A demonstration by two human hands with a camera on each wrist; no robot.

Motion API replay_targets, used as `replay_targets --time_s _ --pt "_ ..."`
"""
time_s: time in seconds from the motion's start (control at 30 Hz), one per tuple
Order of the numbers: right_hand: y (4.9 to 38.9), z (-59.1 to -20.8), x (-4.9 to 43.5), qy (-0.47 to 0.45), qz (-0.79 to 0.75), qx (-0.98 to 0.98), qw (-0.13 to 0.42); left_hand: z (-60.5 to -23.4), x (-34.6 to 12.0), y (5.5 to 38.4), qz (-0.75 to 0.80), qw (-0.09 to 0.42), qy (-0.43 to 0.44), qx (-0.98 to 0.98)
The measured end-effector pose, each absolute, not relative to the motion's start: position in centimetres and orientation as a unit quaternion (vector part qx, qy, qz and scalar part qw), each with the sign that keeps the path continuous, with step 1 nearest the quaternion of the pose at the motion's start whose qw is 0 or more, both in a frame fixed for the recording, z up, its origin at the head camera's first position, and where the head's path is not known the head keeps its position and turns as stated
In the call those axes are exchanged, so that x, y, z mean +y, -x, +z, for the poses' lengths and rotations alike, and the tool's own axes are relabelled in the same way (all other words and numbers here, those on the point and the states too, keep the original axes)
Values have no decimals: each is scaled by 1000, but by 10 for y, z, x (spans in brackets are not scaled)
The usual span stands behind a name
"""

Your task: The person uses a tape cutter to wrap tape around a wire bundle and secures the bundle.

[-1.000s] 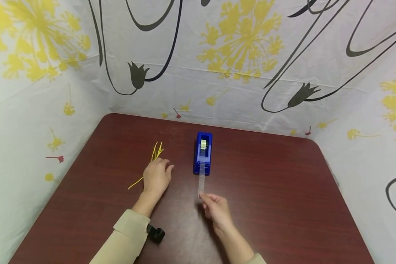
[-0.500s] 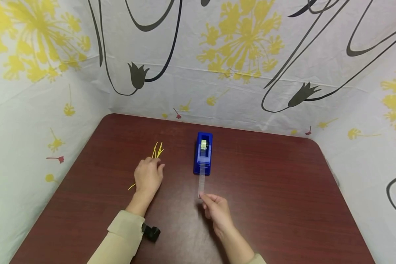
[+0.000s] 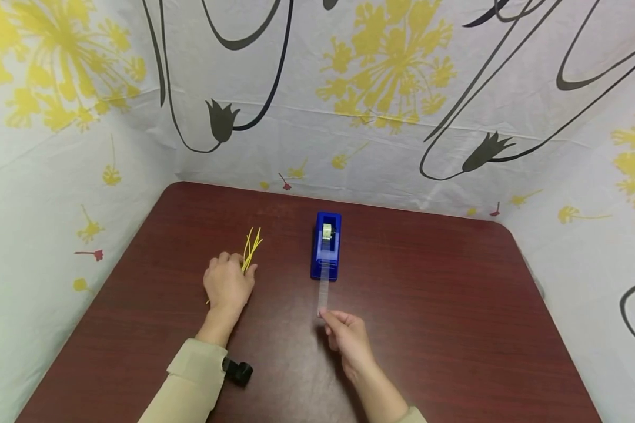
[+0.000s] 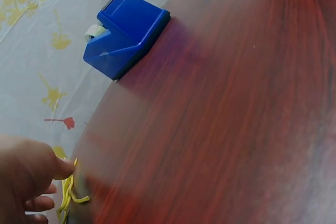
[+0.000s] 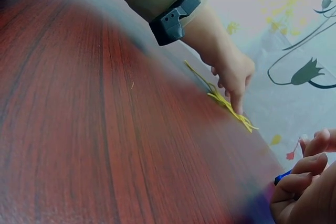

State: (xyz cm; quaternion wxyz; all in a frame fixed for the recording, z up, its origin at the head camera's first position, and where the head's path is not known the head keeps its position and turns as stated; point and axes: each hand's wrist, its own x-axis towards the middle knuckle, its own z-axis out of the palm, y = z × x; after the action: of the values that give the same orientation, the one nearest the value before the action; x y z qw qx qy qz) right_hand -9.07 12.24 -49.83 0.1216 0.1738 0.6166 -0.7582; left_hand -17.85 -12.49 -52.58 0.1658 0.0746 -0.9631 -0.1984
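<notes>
A bundle of thin yellow strings (image 3: 251, 249) lies on the table, left of the blue tape dispenser (image 3: 333, 256). My left hand (image 3: 227, 283) is over the strings, thumb on their right side and fingers on their left, hiding their lower part. In the left wrist view the thumb and fingers stand apart beside the strings (image 4: 66, 196); the right wrist view has the fingertips down at the bundle (image 5: 227, 104). My right hand (image 3: 348, 336) pinches the free end of a clear tape strip (image 3: 324, 289), which stretches straight from the dispenser toward me.
The dark red wooden table (image 3: 444, 305) has rounded far corners. A white cloth with yellow and grey flowers (image 3: 296, 76) hangs behind it and at both sides. A black wrist camera (image 3: 238, 372) is strapped at my left sleeve.
My left hand has shifted left across the strings, uncovering more of their upper part while their lower tail is now mostly hidden. The right hand, tape and dispenser stay put.
</notes>
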Motion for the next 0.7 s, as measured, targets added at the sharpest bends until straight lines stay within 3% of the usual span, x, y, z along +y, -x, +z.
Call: replay_targets --time_s 0.43,0.7 --pt "90 -499 124 -175 -766 608 118 -520 -127 178 -182 97 -82 -975" --pt "89 -501 124 -175 -764 610 116 -525 -126 182 -164 60 -42 -984"
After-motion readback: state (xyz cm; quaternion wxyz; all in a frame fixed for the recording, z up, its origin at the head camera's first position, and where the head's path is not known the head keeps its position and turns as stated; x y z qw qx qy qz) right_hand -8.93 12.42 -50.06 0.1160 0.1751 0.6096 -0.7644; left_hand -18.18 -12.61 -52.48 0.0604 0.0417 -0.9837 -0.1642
